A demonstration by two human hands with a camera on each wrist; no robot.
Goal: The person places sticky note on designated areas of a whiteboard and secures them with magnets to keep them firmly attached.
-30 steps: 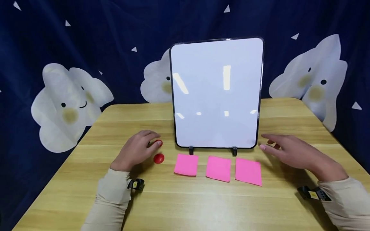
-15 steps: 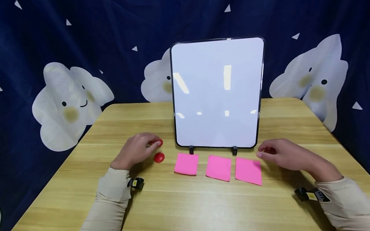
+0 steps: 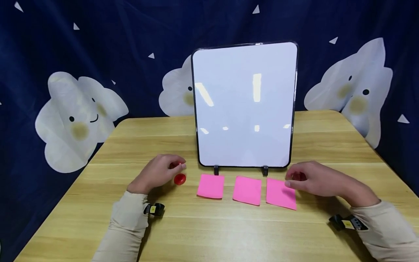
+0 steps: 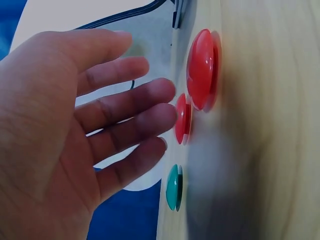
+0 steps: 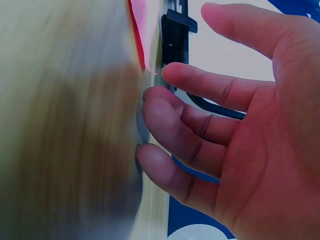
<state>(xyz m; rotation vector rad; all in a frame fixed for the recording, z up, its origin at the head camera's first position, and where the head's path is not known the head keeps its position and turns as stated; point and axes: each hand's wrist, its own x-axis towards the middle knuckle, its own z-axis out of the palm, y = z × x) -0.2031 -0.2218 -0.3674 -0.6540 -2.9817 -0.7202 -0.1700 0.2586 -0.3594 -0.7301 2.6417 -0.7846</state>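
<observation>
One big dark blue curtain (image 3: 140, 22) with clouds on it hangs at the back, toward 12 o'clock. In front of it is a wooden table (image 3: 222, 236). On the table stands a whiteboard (image 3: 235, 116), taller than it is wide.

Two hands are well apart, one on each side. The left hand (image 3: 154, 174) is at 8 o'clock from the whiteboard, half open, fingers loose, holding nothing. The right hand (image 3: 322, 179) is at 4 o'clock, also half open and holding nothing.

Next come a left pink note (image 3: 210, 186), a middle pink note (image 3: 247, 191) and a right pink note (image 3: 279, 196), in a row from 9 to 3. The right pink note is nearly square and lies at 8 o'clock from the right hand, its nearer hand. The thumb is over its edge; I can't tell if they touch.

Smallest are a near red button (image 3: 179, 179), a far red button (image 4: 181, 119) and a green button (image 4: 173, 187), lined up toward 12. They are round, with no long side. The left hand is nearer, with the near red button just beside it at 4 o'clock. Its fingertips are by the far red button; I can't tell if they touch.
</observation>
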